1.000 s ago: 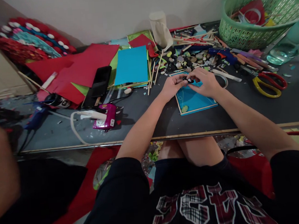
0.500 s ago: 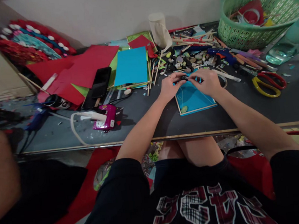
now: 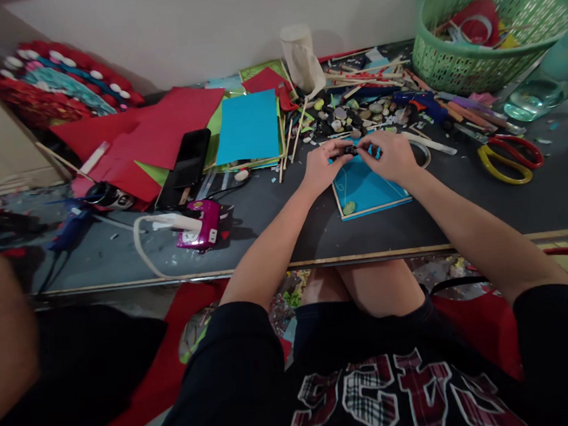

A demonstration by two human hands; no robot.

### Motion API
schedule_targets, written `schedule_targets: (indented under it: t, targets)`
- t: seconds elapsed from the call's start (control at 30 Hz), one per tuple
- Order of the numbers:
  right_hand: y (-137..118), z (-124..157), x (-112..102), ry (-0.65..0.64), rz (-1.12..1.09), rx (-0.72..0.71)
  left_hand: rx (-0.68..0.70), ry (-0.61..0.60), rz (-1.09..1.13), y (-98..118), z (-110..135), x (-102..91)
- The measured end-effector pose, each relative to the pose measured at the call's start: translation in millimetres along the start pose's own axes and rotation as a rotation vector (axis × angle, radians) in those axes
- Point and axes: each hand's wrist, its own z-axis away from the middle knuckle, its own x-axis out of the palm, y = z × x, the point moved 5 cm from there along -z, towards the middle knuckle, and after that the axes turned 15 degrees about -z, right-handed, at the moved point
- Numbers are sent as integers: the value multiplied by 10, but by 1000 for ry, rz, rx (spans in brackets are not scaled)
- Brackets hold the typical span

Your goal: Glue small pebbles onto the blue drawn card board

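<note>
Between the fingertips of my two hands is a small shiny black stone [image 3: 349, 150]. My left hand [image 3: 324, 167] pinches it from the left, with thumb and fingers closed. My right hand [image 3: 388, 156] meets it from the right, fingers also closed on it. Both hands are over the far part of a blue card [image 3: 369, 188] edged with thin wooden sticks. A green stone [image 3: 348, 208] lies in the card's near left corner, and faint lines are drawn on the blue. The card's far edge is mostly hidden by my hands.
Beyond my hands lies a heap of pebbles [image 3: 340, 117]. Scissors [image 3: 510, 159], a glue gun [image 3: 421, 100] and a green basket [image 3: 488, 32] are to the right. To the left are blue paper [image 3: 248, 126], a phone [image 3: 191, 161] and a purple power adapter [image 3: 201, 224]. Another person's arm [image 3: 1, 334] is at far left.
The black stone has turned slightly between my fingertips. My hands stay in nearly the same place over the blue card.
</note>
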Motion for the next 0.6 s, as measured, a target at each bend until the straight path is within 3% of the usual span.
schedule_targets:
  t: [0.6]
  targets:
    - [48, 18, 11, 5, -34, 34, -56, -21, 35, 49, 3, -17]
